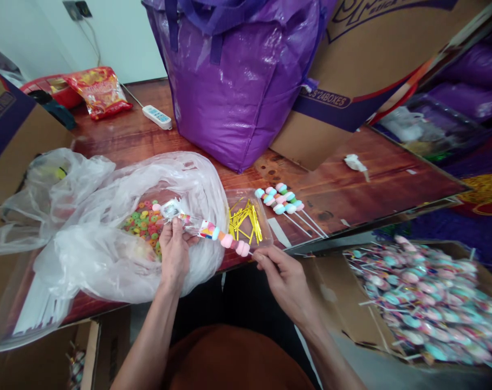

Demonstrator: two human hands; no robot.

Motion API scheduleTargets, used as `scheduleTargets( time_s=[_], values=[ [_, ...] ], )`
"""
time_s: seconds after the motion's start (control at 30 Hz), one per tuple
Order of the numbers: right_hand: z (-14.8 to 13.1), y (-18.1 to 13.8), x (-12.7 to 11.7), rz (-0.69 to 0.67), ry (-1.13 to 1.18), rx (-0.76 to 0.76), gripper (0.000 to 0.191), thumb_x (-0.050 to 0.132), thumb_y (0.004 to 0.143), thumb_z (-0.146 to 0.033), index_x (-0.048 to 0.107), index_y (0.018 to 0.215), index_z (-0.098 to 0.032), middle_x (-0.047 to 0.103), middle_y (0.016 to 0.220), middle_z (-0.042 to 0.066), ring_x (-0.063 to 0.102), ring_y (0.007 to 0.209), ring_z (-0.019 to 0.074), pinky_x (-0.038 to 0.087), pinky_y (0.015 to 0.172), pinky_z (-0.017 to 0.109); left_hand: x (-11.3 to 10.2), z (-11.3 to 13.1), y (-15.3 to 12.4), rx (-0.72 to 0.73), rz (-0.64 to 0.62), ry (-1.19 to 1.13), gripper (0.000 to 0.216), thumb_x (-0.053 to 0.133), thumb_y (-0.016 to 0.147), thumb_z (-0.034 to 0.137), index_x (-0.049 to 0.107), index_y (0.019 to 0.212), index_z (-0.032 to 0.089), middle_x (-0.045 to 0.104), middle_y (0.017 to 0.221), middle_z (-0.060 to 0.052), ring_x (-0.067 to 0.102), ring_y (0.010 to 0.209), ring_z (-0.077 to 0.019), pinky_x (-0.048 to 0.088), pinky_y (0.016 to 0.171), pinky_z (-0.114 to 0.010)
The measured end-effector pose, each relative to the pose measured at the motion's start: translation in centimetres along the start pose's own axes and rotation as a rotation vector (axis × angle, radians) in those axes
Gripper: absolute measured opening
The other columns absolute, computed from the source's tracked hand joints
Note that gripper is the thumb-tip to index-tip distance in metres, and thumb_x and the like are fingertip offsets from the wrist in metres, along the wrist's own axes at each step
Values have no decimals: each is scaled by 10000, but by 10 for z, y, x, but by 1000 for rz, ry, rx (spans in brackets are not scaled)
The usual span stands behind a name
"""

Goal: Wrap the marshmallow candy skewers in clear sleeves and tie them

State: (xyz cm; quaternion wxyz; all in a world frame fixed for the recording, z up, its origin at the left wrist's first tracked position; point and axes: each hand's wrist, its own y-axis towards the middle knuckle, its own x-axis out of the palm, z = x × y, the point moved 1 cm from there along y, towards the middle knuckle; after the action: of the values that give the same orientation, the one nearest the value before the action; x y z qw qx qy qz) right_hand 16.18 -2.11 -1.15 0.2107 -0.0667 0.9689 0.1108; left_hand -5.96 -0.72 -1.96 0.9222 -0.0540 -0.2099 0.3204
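My right hand [284, 273] pinches the stick of a marshmallow skewer [232, 242], whose pink, white and blue pieces point left. The skewer's far end is at or inside a small clear printed wrapper [189, 223]; how deep it reaches I cannot make out. Fingers of my left hand [176, 249] close around that wrapper, over a large clear plastic bag [201, 179] with colourful ring candies [146, 219] inside. Behind the skewer, a clear tray [266, 225] holds yellow twist ties [246, 219]. Several finished-looking marshmallow skewers [280, 199] lie right of the tray, sticks toward me.
A big purple bag [238, 86] and a cardboard box [351, 81] stand at the table's back. White sticks [43, 303] lie in a container at left. Below the table's right edge, a carton [327, 292] holds many wrapped skewers. A white power strip [156, 116] lies behind.
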Motion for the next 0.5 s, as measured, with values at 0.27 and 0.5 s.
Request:
scheduleTargets(
  time_s=[0.27,0.5],
  values=[
    [-3,2,-1,-27,114,53,217,542,926,-278,641,747,-204,586,638,-18,563,598,133,448,575,230,0,2,-1,47,8,45,410,719,761,567,576,861,196,671,791,1,659,637,-124,533,606,-249],
    [-5,2,0,-73,142,102,255,550,913,-311,615,697,-194,578,627,-12,545,594,134,441,576,238,1,0,-4,65,-7,34,383,691,801,548,578,908,199,699,816,-25,668,653,-131,534,587,-235]
  ],
)
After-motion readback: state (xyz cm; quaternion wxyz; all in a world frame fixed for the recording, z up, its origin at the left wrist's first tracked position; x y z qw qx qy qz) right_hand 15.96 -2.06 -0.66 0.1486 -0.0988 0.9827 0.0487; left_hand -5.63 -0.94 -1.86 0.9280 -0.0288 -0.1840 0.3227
